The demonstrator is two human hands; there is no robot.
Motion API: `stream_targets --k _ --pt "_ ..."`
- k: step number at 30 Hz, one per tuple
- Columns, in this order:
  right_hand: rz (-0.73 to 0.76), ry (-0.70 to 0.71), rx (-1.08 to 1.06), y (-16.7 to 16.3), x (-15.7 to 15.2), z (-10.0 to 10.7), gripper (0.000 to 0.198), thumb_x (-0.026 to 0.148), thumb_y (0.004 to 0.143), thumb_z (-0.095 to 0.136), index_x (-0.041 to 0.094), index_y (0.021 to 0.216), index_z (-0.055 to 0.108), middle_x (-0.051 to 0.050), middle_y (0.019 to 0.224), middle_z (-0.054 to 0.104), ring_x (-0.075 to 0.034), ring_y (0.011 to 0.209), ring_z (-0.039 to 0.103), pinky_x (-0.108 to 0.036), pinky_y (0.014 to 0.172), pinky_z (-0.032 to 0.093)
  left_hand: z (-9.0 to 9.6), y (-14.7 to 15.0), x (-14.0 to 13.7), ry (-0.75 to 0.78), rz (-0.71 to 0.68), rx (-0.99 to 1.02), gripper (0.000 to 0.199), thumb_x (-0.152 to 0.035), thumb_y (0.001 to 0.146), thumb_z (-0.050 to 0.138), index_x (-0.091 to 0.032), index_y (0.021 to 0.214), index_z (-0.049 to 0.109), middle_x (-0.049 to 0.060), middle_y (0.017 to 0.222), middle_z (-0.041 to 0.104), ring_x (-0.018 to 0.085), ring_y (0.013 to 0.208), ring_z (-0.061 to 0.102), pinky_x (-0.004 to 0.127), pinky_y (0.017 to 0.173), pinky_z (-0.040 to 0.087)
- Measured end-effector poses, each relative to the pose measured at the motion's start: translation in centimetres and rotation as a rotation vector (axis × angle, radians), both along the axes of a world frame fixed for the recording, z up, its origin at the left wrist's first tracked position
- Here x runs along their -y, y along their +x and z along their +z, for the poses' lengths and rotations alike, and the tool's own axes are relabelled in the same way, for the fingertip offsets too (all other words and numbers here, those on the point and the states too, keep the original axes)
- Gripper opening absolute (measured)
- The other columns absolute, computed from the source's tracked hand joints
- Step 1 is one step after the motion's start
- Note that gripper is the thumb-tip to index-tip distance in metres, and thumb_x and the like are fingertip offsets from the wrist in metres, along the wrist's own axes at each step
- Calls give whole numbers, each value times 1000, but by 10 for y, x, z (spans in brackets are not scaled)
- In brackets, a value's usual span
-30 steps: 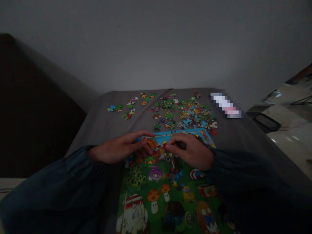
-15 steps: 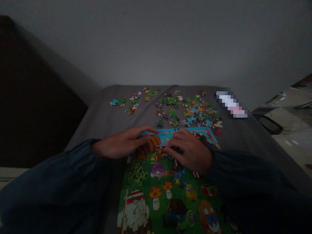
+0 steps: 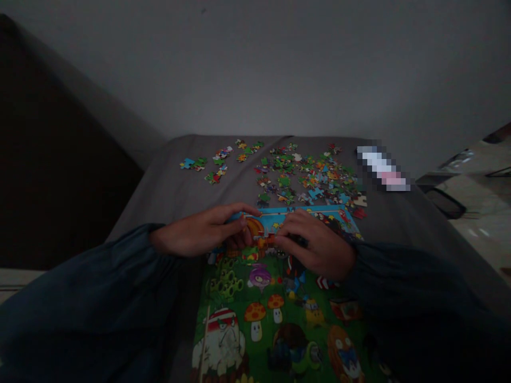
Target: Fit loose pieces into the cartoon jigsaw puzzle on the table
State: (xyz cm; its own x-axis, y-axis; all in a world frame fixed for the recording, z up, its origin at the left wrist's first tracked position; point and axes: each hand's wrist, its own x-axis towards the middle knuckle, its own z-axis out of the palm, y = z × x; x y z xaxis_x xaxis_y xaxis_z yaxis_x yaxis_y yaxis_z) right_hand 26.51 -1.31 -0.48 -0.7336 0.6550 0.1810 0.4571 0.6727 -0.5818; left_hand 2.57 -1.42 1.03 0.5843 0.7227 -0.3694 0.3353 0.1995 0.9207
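On the near middle of the gray tabletop (image 3: 235, 194), the bright picture (image 3: 265, 292) lies flat, with your hands over its far part. Your left hand (image 3: 211, 231) has its fingers bent and a little apart. Your right hand (image 3: 313, 240) has its fingers curled close to the thumb. It's too dark to tell if either holds anything. Loose puzzle pieces (image 3: 315, 192) lie farther away.
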Motion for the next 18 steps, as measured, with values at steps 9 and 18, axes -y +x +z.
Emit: stream_targets --k 9,18 --pt "-177 53 -42 -3 2 -1 26 25 92 49 16 69 58 0 65 52 -14 69 45 -31 69 34 4 2 1 -1 21 -17 37 -36 93 42 -18 125 45 2 81 64 17 75 59 34 72 49" --pt "105 130 -96 2 2 3 17 25 91 51 17 87 66 -5 82 61 -16 79 54 -32 75 44 -2 -1 0 10 0 -8 38 -40 93 41 -20 126 44 5 91 66 18 78 60 35 74 48"
